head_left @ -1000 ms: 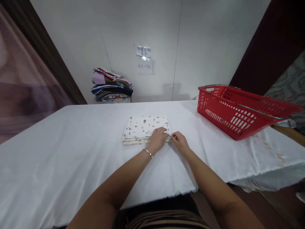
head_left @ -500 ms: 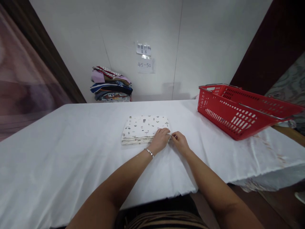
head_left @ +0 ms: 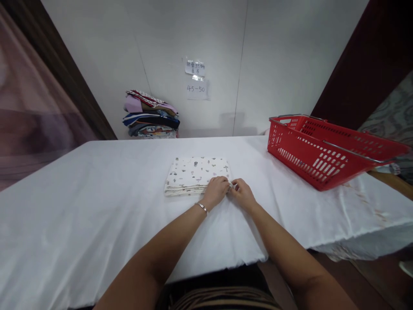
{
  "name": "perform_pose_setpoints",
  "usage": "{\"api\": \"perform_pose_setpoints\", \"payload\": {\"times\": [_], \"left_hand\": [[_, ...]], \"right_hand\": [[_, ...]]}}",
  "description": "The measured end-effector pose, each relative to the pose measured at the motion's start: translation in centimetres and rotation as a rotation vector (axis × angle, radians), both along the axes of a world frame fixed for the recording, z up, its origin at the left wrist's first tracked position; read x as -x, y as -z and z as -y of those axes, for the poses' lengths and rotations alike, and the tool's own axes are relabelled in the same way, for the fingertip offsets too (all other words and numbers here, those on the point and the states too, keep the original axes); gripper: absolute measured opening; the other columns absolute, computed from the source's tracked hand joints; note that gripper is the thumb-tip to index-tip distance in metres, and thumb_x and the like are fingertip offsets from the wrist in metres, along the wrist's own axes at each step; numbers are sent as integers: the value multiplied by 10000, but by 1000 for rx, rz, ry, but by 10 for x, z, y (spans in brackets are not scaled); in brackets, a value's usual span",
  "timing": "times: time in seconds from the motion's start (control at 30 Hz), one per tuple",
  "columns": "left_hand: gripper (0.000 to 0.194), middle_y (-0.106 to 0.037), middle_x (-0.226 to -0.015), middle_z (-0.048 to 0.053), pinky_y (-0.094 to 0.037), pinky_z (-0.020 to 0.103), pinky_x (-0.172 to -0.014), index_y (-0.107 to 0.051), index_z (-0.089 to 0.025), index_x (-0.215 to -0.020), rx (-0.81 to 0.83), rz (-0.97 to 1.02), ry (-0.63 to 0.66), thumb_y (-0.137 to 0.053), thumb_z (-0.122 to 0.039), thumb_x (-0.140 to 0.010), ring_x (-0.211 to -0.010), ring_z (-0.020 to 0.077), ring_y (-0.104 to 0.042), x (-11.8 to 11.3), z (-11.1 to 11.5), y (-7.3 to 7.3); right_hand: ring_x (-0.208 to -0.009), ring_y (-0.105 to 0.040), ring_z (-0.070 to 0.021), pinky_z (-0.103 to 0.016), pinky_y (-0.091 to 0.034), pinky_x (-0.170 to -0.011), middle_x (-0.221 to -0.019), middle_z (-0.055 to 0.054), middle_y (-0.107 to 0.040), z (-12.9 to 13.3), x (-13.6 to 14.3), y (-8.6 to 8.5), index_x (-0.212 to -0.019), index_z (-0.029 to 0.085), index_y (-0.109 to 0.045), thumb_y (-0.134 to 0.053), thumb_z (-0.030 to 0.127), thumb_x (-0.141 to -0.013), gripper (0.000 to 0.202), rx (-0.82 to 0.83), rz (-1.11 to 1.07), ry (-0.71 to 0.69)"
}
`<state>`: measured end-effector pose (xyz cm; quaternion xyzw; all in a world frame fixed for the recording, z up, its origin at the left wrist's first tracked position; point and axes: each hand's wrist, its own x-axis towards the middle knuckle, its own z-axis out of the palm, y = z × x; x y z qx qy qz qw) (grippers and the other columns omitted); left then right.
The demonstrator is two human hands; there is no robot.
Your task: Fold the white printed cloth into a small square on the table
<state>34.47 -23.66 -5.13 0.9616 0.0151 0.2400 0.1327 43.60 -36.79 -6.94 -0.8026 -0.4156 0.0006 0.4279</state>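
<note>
A folded white cloth [head_left: 193, 172] with small printed figures lies flat in the middle of the table, its several layers showing along the near edge. My left hand [head_left: 217, 189], with a silver bracelet at the wrist, rests on the near right corner, its fingers curled around the layers there. Just right of it, my right hand [head_left: 241, 191] pinches the cloth's edge at that same corner. Part of the corner is hidden by my fingers.
White fabric covers the table [head_left: 106, 193]. To the right stands a red plastic basket [head_left: 306, 155] with metal handles. A stack of folded textiles [head_left: 151, 118] sits at the back left by the wall. Handwritten paper signs [head_left: 195, 89] are taped to the wall.
Both hands stay at the cloth's near right corner. My left fingers have drawn slightly toward me, and the right fingers have shifted a little at the edge.
</note>
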Motion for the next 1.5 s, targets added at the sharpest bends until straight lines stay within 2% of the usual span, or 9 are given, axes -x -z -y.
{"api": "perform_pose_setpoints", "payload": {"times": [0.23, 0.43, 0.7, 0.83, 0.97, 1.1, 1.23, 1.37, 1.5], "left_hand": [[165, -633, -934, 35, -418, 300, -809, -614, -183, -945, 32, -52, 13, -478, -145, -860, -915, 169, -555, 0, -1, 3], [306, -622, -1059, 52, -405, 338, -853, -514, -178, -1156, -102, -66, -77, -470, -137, -856, -1008, 191, -542, 9, 1, 2], [299, -621, -1041, 62, -377, 362, -855, -527, -178, -1128, -205, -97, -230, -424, -107, -858, -1008, 199, -523, 34, -16, 6], [272, -617, -1047, 49, -376, 345, -843, -529, -187, -1113, -217, -107, -231, -412, -122, -875, -1003, 186, -521, 39, -17, 6], [174, -614, -1035, 43, -382, 333, -832, -554, -189, -1030, -185, -111, -253, -448, -227, -897, -993, 184, -521, 46, -26, 5], [172, -623, -1008, 48, -380, 343, -865, -588, -187, -958, -166, -126, -283, -501, -316, -885, -995, 189, -531, 75, -55, 0], [146, -640, -1014, 49, -381, 355, -902, -619, -202, -943, -105, -74, -409, -507, -271, -879, -1010, 187, -543, 127, -95, 0], [199, -638, -1082, 52, -403, 370, -919, -626, -210, -1012, 66, 80, -644, -521, -222, -844, -1043, 203, -543, 174, -127, 11], [255, -658, -1007, 33, -446, 302, -854, -638, -202, -978, 335, 251, -786, -473, -129, -797, -946, 162, -585, 186, -133, 14]], "right_hand": [[-729, -525, -135, -265, -395, -662, -912, 1, -565, -4, 5, 2, -930, 225, -566, -484, 259, -786, 169, 31, 66, 22], [-738, -533, -149, -272, -388, -648, -897, -14, -568, -3, 10, 1, -906, 215, -569, -433, 255, -803, 175, 69, 163, 60], [-768, -546, -147, -266, -394, -624, -976, -14, -565, -2, 13, 3, -943, 221, -572, -446, 284, -820, 187, 106, 258, 83], [-829, -557, -161, -268, -408, -630, -1006, -20, -560, -6, 14, 4, -994, 229, -578, -463, 328, -831, 222, 114, 292, 87], [-794, -565, -152, -268, -409, -618, -996, -15, -570, -5, 13, 6, -967, 224, -584, -445, 316, -833, 214, 120, 272, 70], [-753, -567, -144, -274, -408, -613, -1015, -17, -573, -3, 13, 6, -959, 220, -579, -425, 318, -834, 221, 119, 249, 65], [-746, -568, -140, -278, -417, -630, -1013, -14, -573, -3, 15, 5, -964, 215, -578, -416, 318, -835, 231, 122, 232, 63], [-761, -572, -145, -280, -425, -637, -1008, -16, -575, -4, 14, 5, -957, 213, -587, -421, 323, -829, 236, 119, 232, 59], [-753, -576, -141, -272, -422, -617, -1014, -8, -576, -4, 13, 6, -964, 223, -588, -431, 345, -830, 239, 119, 217, 66]]}}
